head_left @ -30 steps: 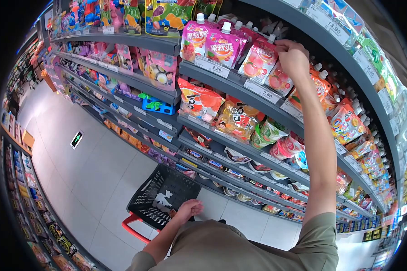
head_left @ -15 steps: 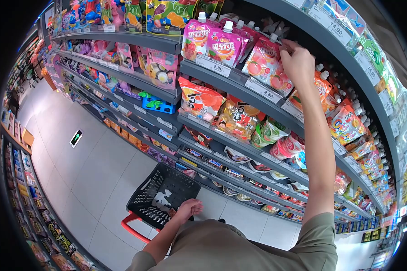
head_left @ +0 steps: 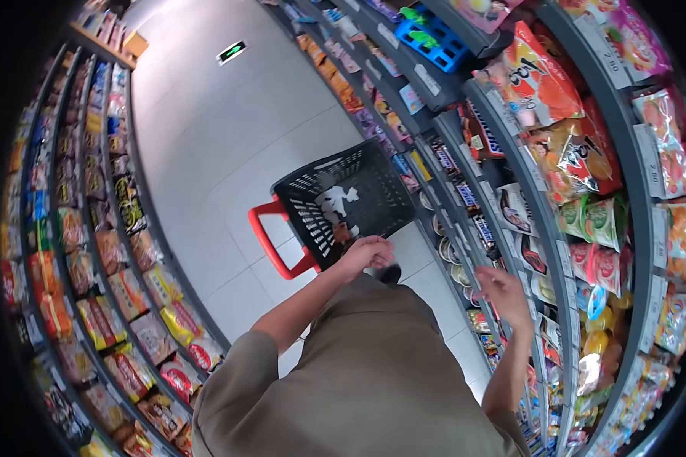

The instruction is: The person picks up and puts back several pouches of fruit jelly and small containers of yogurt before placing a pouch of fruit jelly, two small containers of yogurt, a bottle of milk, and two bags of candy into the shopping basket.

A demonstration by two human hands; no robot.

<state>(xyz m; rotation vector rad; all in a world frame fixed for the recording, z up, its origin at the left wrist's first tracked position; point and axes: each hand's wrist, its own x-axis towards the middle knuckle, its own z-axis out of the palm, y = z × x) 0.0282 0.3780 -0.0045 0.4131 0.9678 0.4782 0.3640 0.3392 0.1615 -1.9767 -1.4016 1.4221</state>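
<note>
My left hand point(head_left: 370, 256) is near the front edge of a black shopping basket point(head_left: 286, 185), its fingers loosely bent and nothing visible in them. The basket has a red handle point(head_left: 260, 242). Inside it lie a crumpled white item point(head_left: 338, 199) and a small reddish-brown item point(head_left: 341, 231), too small to name. On the other side, my right hand point(head_left: 504, 295) hangs in front of the lower shelves, fingers apart and slightly blurred, with nothing seen in it. Nearest to it are shelf edges with round-lidded cups.
To the right, curved shelves hold orange snack bags point(head_left: 537, 76), green jelly cups point(head_left: 591, 218), pink jelly cups point(head_left: 596, 264) and drink pouches point(head_left: 663, 141). A blue plastic basket point(head_left: 434, 46) stands higher up. Packaged food point(head_left: 103, 320) fills the left shelves. A green arrow sign point(head_left: 232, 52) marks the tiled floor point(head_left: 206, 152).
My right hand has come down from the peach drink pouches on the upper shelf to waist height. The view has turned down and left. My left hand stays near the basket.
</note>
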